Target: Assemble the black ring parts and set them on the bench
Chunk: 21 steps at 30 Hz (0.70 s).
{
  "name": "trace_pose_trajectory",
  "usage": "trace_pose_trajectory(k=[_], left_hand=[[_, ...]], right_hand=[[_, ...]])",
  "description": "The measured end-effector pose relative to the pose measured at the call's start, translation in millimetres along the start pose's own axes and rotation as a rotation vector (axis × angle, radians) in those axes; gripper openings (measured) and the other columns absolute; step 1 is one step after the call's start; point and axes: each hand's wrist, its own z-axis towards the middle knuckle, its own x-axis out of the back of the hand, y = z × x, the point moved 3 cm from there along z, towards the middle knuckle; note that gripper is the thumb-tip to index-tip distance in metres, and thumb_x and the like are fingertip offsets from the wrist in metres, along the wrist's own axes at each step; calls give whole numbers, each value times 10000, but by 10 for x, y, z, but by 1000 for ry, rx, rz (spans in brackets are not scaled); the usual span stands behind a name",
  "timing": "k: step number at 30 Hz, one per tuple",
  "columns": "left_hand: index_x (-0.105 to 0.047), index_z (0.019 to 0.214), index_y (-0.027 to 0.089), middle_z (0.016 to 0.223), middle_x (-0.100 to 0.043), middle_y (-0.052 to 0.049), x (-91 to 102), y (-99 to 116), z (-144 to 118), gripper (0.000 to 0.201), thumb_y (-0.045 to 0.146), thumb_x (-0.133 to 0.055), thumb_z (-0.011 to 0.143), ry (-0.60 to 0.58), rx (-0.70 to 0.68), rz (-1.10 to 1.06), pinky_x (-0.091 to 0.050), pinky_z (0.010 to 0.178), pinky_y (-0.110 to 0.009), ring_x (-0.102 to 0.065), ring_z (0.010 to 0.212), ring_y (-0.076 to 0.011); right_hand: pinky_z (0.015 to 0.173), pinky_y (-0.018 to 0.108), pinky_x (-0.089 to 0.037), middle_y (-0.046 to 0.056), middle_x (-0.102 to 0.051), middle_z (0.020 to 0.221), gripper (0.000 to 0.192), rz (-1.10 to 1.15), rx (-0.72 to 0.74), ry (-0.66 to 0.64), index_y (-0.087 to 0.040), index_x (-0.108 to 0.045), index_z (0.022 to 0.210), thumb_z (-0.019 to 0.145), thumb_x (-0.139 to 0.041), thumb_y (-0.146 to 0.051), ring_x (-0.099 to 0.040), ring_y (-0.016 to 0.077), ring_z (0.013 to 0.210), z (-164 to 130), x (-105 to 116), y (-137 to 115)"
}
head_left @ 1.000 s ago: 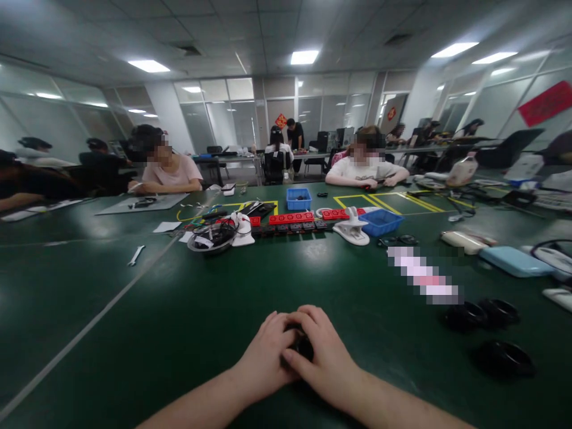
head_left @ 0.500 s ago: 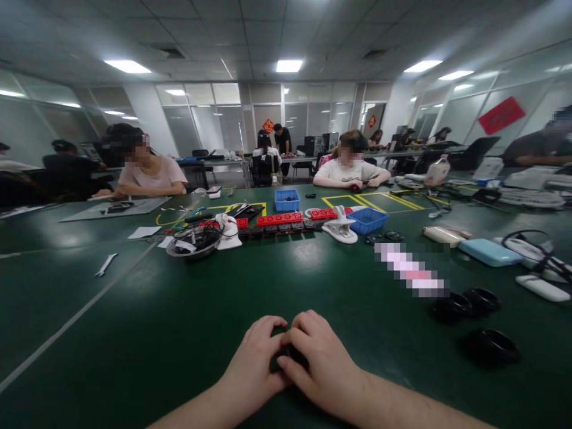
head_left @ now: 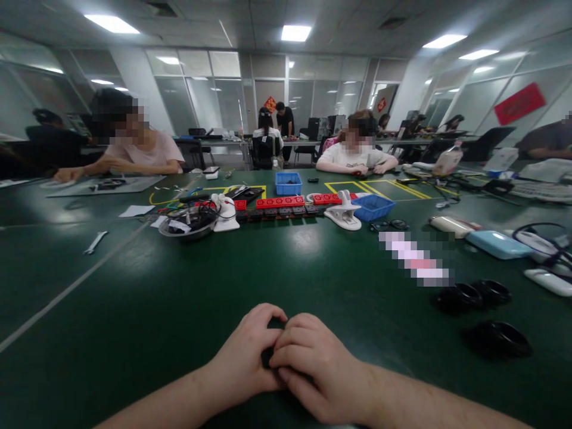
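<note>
The left hand [head_left: 243, 360] and the right hand [head_left: 319, 366] are pressed together low on the green bench [head_left: 179, 310], fingers curled and clenched around a small black part [head_left: 267, 357] that shows only as a dark sliver between them; what it is cannot be told. To the right lie three black rings [head_left: 473, 295], two side by side and one nearer, well apart from the hands. Farther back sit a red power strip [head_left: 279, 203], a blue bin [head_left: 287, 183], a white clamp [head_left: 343, 213] and a bowl of cables [head_left: 187, 221]. A wrench [head_left: 95, 242] lies at the left. Other people sit across the bench.
</note>
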Motion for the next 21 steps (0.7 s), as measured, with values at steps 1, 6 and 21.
trace_pose_trajectory(k=[1,6,21], left_hand=[[-667,836,230,1066,-491,-33,5,-9,0,277,194,-755,575,-14,-23,-1,-358,906,-355,-445,1029,-250],[-672,923,253,1117,-498,-43,23,-47,-12,350,364,-776,608,-94,-75,-2,-330,937,-396,-437,1061,-269],[-628,986,248,1102,-541,-43,0,-13,-69,357,365,-729,663,-6,27,89,-118,1036,-556,-465,1078,-259]], right_hand=[[788,328,-416,48,-624,839,179,22,5,-28,-164,-578,883,788,-429,-134,-521,157,818,1,-3,-9],[800,309,-450,65,-636,826,300,166,63,-120,-144,-567,931,736,-344,-96,-560,149,818,10,-61,-58],[779,382,-425,113,-543,1022,477,-206,-126,141,-134,-448,1143,763,-564,-398,-511,225,915,-130,91,-16]])
